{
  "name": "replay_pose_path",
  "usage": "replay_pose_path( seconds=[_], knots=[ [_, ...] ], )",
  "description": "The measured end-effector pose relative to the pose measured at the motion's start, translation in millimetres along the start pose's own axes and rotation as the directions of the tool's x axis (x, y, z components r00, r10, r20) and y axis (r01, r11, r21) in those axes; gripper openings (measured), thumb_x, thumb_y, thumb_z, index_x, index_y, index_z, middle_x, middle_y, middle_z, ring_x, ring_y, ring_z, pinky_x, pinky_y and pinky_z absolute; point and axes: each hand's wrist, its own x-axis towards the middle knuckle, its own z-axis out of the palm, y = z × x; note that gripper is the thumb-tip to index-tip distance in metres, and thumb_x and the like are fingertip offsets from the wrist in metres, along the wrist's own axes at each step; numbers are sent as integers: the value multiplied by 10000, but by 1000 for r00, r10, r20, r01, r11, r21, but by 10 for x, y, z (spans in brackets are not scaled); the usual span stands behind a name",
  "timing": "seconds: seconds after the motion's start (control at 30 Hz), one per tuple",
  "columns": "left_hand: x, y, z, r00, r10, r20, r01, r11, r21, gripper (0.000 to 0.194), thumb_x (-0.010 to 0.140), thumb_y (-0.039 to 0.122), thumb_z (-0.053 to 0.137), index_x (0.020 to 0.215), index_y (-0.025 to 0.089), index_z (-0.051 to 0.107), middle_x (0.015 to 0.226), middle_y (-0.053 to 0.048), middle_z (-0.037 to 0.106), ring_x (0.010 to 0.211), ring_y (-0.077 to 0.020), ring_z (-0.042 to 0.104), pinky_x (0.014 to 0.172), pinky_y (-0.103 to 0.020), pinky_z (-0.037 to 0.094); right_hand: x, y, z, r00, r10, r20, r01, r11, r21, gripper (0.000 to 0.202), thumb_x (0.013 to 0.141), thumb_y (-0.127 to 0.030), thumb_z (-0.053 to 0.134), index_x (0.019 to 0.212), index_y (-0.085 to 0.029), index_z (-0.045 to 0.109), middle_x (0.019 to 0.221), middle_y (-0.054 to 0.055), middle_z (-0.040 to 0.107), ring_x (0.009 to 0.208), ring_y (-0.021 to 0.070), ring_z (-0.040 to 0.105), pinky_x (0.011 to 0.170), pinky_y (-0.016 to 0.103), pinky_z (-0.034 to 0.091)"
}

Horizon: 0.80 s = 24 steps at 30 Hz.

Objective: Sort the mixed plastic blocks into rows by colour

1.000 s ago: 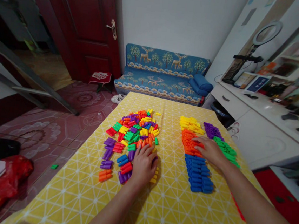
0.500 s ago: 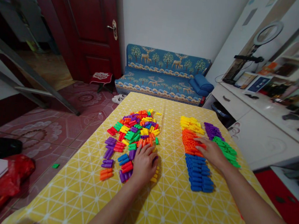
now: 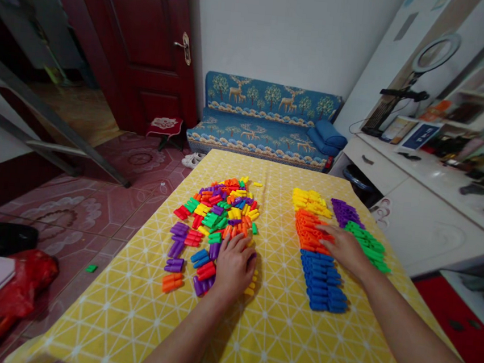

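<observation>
My left hand (image 3: 236, 265) rests with bent fingers at the near right side of a loose heap of mixed plastic bullet-shaped building blocks (image 3: 216, 219). A bit of purple shows by its palm, but what the fingers hold is hidden. Over on the right, my right hand (image 3: 344, 249) pinches an orange block at the edge of the orange block group (image 3: 307, 229). Yellow blocks (image 3: 309, 201) lie just beyond that group, and blue blocks (image 3: 322, 280) are stacked on its near side. Purple blocks (image 3: 345, 213) and green blocks (image 3: 366, 245) form groups beyond the right hand.
A yellow patterned cloth (image 3: 159, 333) covers the table. Behind it stands a blue sofa (image 3: 268, 130). A white dresser (image 3: 399, 185) is at the right, a metal ladder (image 3: 70, 142) at the left. One green block (image 3: 91, 268) lies on the floor near a red bag (image 3: 36, 276).
The view has shifted very slightly. Both hands stay at nearly the same places, and the block groups look unchanged.
</observation>
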Motion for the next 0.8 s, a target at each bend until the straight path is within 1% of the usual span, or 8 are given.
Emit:
replay_pose_path(
  seconds=[0.07, 0.17, 0.33, 0.5, 0.63, 0.8],
  knots=[
    [1, 1, 3, 1000, 2, 0, -2, 1000, 0, 163, 865, 249, 590, 960, 254, 722, 1210, -29, 678, 1231, -263, 516, 1129, -508, 311, 1, -39, -35, 1000, 0, -14, 0, 1000, -24, 393, 811, -254, 556, 1179, -215, 688, 1221, 96, 679, 1123, 304, 638, 970, 476, 492],
    [1, 0, 7, 1000, 3, 0, -3, 1000, 0, 162, 871, 253, 583, 956, 250, 721, 1214, -25, 676, 1239, -259, 513, 1138, -502, 300, 23, -161, -93, 999, -14, -47, 12, 999, -52, 376, 845, -302, 537, 1181, -215, 682, 1211, 98, 682, 1117, 296, 634, 966, 461, 484],
    [-3, -3, 5, 1000, 5, 1, -5, 1000, 4, 161, 872, 255, 583, 952, 247, 722, 1205, -30, 678, 1244, -261, 511, 1139, -500, 299, 100, -354, -100, 997, -77, -5, 75, 988, -138, 362, 846, -274, 535, 1171, -213, 683, 1174, 93, 696, 1094, 284, 629, 974, 455, 453],
    [1, 5, -8, 1000, 2, 0, -2, 1000, -6, 162, 864, 241, 592, 964, 251, 719, 1215, -29, 675, 1236, -262, 516, 1138, -512, 301, 139, -344, -36, 993, -114, 33, 118, 977, -175, 355, 835, -235, 537, 1152, -211, 696, 1149, 90, 704, 1084, 284, 627, 982, 466, 437],
    [9, -2, 4, 1000, 5, 1, -5, 1000, -8, 154, 857, 245, 605, 955, 247, 724, 1213, -34, 678, 1230, -272, 521, 1129, -518, 311, 122, -306, -16, 991, -131, 20, 133, 977, -166, 354, 841, -241, 536, 1156, -208, 694, 1165, 87, 699, 1096, 282, 622, 988, 471, 440],
    [7, -12, 14, 1000, 11, -13, -12, 1000, -17, 155, 861, 250, 602, 953, 247, 727, 1206, -41, 681, 1224, -280, 525, 1122, -530, 317, 93, -313, -21, 992, -123, -1, 122, 980, -158, 359, 858, -248, 518, 1176, -201, 680, 1173, 88, 696, 1095, 270, 628, 970, 450, 464]
  ],
)
